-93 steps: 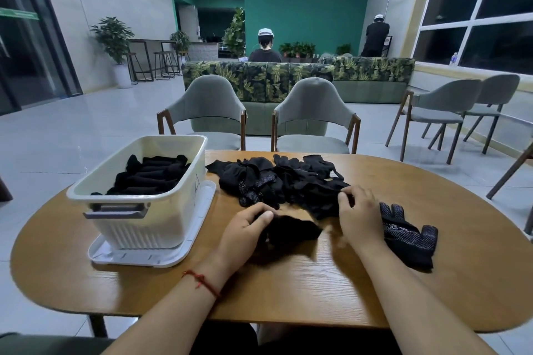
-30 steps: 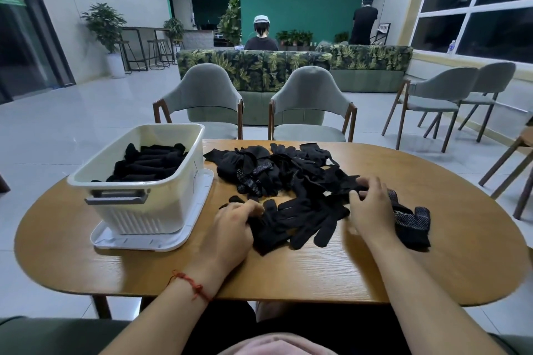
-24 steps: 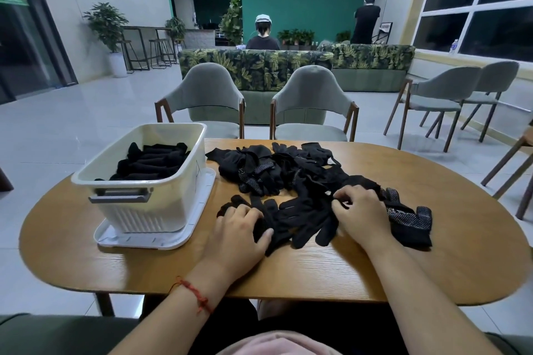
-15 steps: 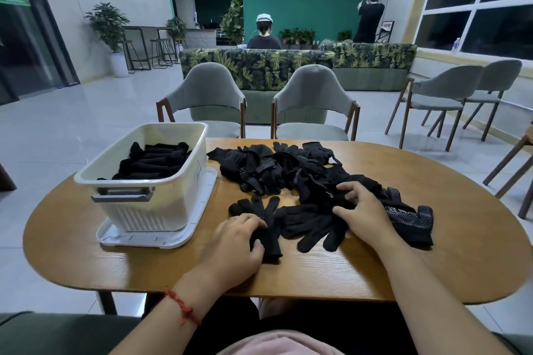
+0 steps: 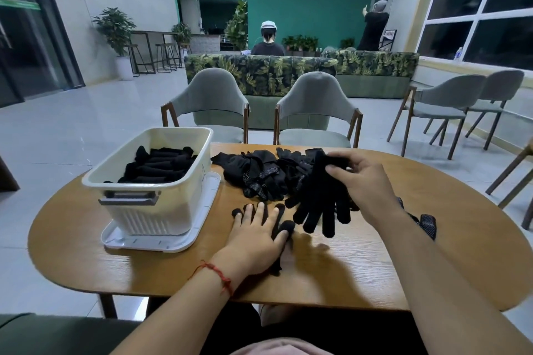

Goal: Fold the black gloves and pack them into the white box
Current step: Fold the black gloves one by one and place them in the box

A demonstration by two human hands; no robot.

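your left hand (image 5: 256,236) flat, fingers straight, pinning table glove (image 5: 284,228) | right hand (image 5: 364,179) pinches second glove (image 5: 320,199) by cuff, dangling just right of it

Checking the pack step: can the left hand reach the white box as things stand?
Probably yes. The left hand presses flat on a glove on the table close beside the white box; the box has no lid on and nothing stands between them.

The right hand (image 5: 364,181) has lifted a black glove (image 5: 318,199) off the desk (image 5: 375,277); its fingers now dangle in the air. The left hand (image 5: 256,242) has spread flat, pressing the other glove (image 5: 285,228) down.
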